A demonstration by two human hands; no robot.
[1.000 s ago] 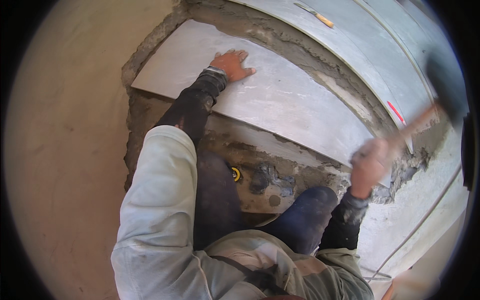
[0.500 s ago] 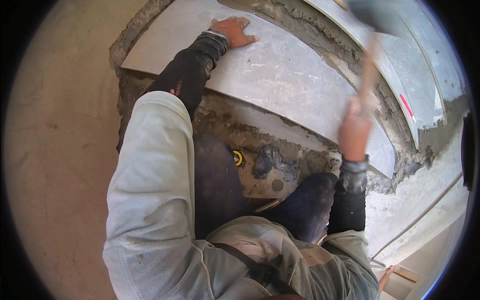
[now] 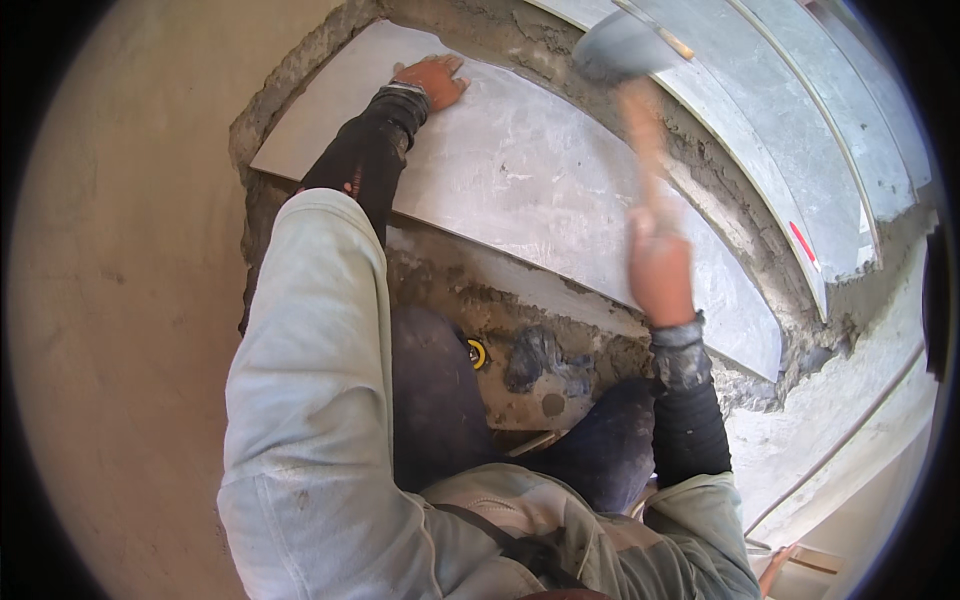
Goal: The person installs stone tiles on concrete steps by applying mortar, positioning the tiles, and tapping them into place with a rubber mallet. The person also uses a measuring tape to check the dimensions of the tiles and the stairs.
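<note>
A large grey tile (image 3: 520,190) with one curved edge lies on a stair step bedded in mortar. My left hand (image 3: 432,82) rests flat near the tile's far left part, its fingers stretched out and holding nothing. My right hand (image 3: 660,265) is closed around the wooden handle of a mallet (image 3: 643,130). The mallet's dark head is raised over the far curved edge of the tile, smeared by motion. From this view I cannot tell how high it is above the surface.
Higher tiled steps (image 3: 790,120) rise at the upper right, with a red pen (image 3: 804,245) on one. Rough mortar (image 3: 740,210) fills the gap behind the tile. Below it lie a yellow round object (image 3: 477,353) and a crumpled dark plastic piece (image 3: 535,360). A plain wall (image 3: 140,280) stands left.
My right hand and the mallet have swung to the left. My left hand still presses on the tile. The whole view has shifted slightly.
</note>
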